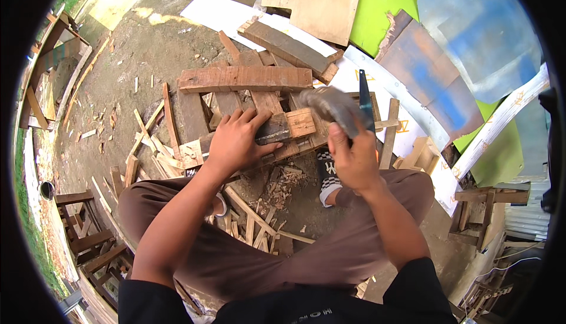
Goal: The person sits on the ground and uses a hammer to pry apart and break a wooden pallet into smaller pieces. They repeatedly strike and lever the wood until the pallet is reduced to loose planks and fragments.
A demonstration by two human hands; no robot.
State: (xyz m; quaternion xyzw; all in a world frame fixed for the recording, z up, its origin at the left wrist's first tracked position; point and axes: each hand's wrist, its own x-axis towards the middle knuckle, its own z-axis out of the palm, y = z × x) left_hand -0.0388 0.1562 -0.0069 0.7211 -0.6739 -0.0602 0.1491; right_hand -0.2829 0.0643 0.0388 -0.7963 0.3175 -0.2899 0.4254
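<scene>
My left hand point(234, 139) presses on and grips a short wooden block point(300, 122), fingers over its top and thumb along the near side. The block has a dark, worn face and a pale, freshly cut right end. My right hand point(356, 162) is closed around a dark tool point(331, 107), held just over the block's right end. Motion smears the tool, so its exact kind does not show. Under the block lies a low stack of planks, with a reddish-brown beam point(244, 79) across its far side.
A handsaw point(364, 94) with a dark blade lies right of the stack. Beyond sit a thick grey-brown beam point(286, 47) and a plywood sheet point(312, 2). Wood chips point(283, 191) and offcuts litter the ground between my legs. Wooden frames point(97, 241) stand at the left.
</scene>
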